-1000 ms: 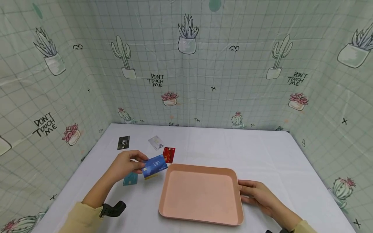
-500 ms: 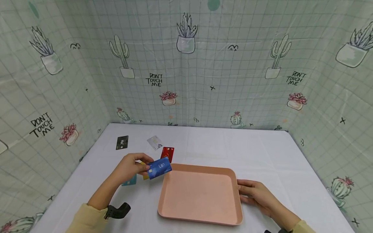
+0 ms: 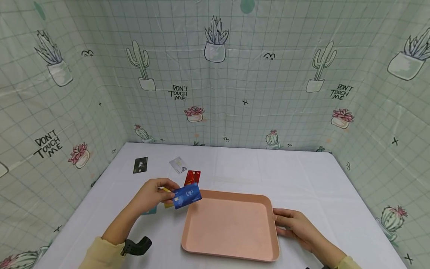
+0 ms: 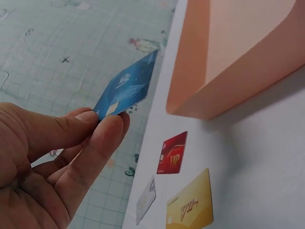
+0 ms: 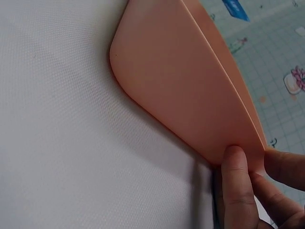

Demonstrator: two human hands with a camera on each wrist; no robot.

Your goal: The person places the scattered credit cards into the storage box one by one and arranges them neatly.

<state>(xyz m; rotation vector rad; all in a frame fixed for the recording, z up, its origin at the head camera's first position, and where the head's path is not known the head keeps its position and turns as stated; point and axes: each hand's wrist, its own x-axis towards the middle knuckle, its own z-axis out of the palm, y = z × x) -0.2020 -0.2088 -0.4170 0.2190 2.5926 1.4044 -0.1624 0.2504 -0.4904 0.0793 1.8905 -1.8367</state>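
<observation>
My left hand (image 3: pixel 152 196) pinches a blue VIP card (image 3: pixel 188 196) between thumb and fingers by its chip end. The card (image 4: pixel 128 86) is tilted, and its far end overlaps the back left corner of the shallow pink tray (image 3: pixel 231 257) in the head view. In the left wrist view, card and fingertips are off the table. My right hand (image 3: pixel 297 228) is at the tray's right side; in the right wrist view its fingertips (image 5: pixel 234 155) rest on the outer wall (image 5: pixel 162 71) near a corner, fingers fairly straight.
A red card (image 3: pixel 192 177) lies just behind the tray's left corner. A yellow card (image 4: pixel 190 202) and a teal card (image 3: pixel 150 211) lie left of the tray, partly hidden by my left hand. Farther back are a silver card (image 3: pixel 178 164) and a black card (image 3: pixel 140 165).
My left hand has moved right and slightly nearer with the blue card, from over the yellow card to the tray's back left corner. My right hand stays at the tray.
</observation>
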